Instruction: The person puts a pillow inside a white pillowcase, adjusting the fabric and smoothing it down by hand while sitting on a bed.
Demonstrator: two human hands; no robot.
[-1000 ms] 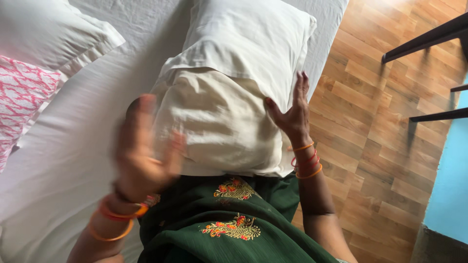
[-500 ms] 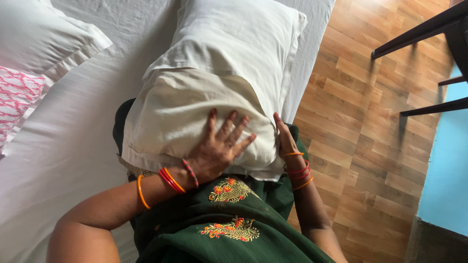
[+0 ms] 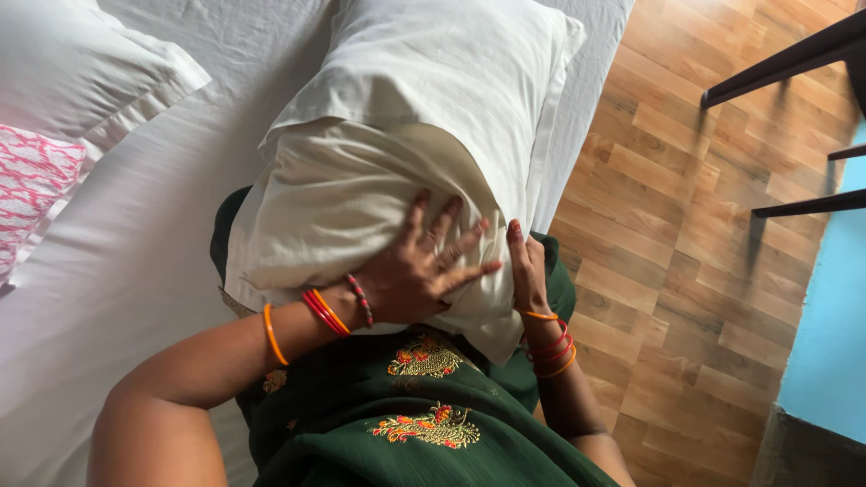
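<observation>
Against my front, at the edge of the bed (image 3: 135, 252), stands a cream pillow (image 3: 334, 207) half inside a white pillowcase (image 3: 451, 72), the bare end toward me and the covered end leaning away over the white sheet. My left hand (image 3: 419, 275) lies flat on the pillow's lower face, fingers spread and pressing, closed on nothing. My right hand (image 3: 526, 271) is set edge-on against the pillow's right side at the pillowcase hem, fingers straight; whether it pinches the cloth I cannot tell. Orange and red bangles (image 3: 320, 313) ring my left wrist. Upper left lie a second white pillow (image 3: 81, 63) and a pink patterned cushion (image 3: 32, 194). Right of the bed runs wooden flooring (image 3: 686, 261), with dark furniture legs (image 3: 785, 63) above it.
</observation>
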